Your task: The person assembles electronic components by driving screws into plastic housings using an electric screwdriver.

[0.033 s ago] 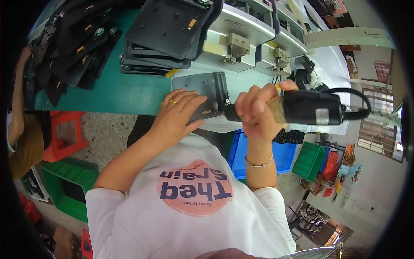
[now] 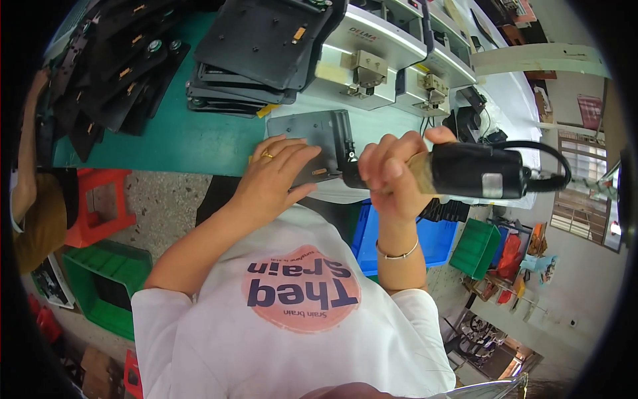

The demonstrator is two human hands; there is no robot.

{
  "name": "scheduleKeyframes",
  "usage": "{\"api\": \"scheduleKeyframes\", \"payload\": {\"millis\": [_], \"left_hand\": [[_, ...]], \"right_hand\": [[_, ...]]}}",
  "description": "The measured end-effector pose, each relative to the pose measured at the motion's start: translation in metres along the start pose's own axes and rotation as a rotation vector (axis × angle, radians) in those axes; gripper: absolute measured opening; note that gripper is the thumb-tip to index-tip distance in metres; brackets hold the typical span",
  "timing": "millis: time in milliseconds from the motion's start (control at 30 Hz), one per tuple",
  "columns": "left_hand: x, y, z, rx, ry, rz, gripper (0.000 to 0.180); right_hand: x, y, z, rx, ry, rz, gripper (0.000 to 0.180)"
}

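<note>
Nearest the camera, white shirt [image 2: 292, 332] with a round pink patch, both forearms rising from it toward the bench. On the right wrist, thin bracelet [image 2: 397, 254]. Just above, right hand [image 2: 392, 174] wrapped fully around the tan grip of a black power screwdriver [image 2: 465, 171], lying almost level, body pointing right, tip pointing left and meeting the right edge of a dark grey plate [image 2: 316, 143]. Black cord [image 2: 551, 166] looping off the tool's rear end. Beside it, left hand [image 2: 276, 174] spread flat, fingers fairly wide, pressing on the lower left part of the same plate, gold ring [image 2: 267, 155] on one finger. Plate resting at the near edge of the bench, partly on the pale surface [image 2: 379, 123], close to the green mat [image 2: 179, 136]. Below the bench edge, blue bin [image 2: 372, 233] and green bin [image 2: 475, 246] on the floor to the right, red stool [image 2: 96, 203] and green crate [image 2: 100, 286] to the left, another person's arm [image 2: 26, 159] at the far left rim. Farther back on the mat, stack of black plates [image 2: 259, 53] like the one being worked on, and a second, looser heap [image 2: 113, 73] to its left. Behind the plate, two pale metal fixtures [image 2: 372, 60] with brass-coloured clamps, side by side. Beyond those, white beam [image 2: 538, 60] and a window [image 2: 585, 193] at the right.
</note>
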State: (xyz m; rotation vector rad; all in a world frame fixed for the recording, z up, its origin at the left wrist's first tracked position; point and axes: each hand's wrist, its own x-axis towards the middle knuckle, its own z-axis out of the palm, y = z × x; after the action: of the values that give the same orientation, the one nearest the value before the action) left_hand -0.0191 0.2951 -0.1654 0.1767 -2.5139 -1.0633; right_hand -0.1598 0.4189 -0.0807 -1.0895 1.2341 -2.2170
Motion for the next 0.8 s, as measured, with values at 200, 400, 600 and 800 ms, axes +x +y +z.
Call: {"api": "scheduleKeyframes", "payload": {"millis": [200, 400, 600, 800], "left_hand": [[-0.002, -0.001, 0.0, -0.001, 0.003, -0.022, 0.061], [-0.002, 0.001, -0.002, -0.021, 0.009, -0.016, 0.062], [-0.003, 0.001, 0.0, -0.025, 0.016, -0.018, 0.063], [-0.001, 0.002, -0.003, -0.03, 0.034, 0.0, 0.062]], "right_hand": [[-0.012, 0.02, 0.008, -0.047, 0.005, -0.013, 0.05], [-0.016, 0.03, 0.006, -0.127, -0.04, -0.031, 0.05], [-0.015, 0.031, 0.008, -0.146, -0.034, -0.022, 0.05], [-0.014, 0.032, 0.009, -0.145, -0.057, -0.006, 0.051]]}}
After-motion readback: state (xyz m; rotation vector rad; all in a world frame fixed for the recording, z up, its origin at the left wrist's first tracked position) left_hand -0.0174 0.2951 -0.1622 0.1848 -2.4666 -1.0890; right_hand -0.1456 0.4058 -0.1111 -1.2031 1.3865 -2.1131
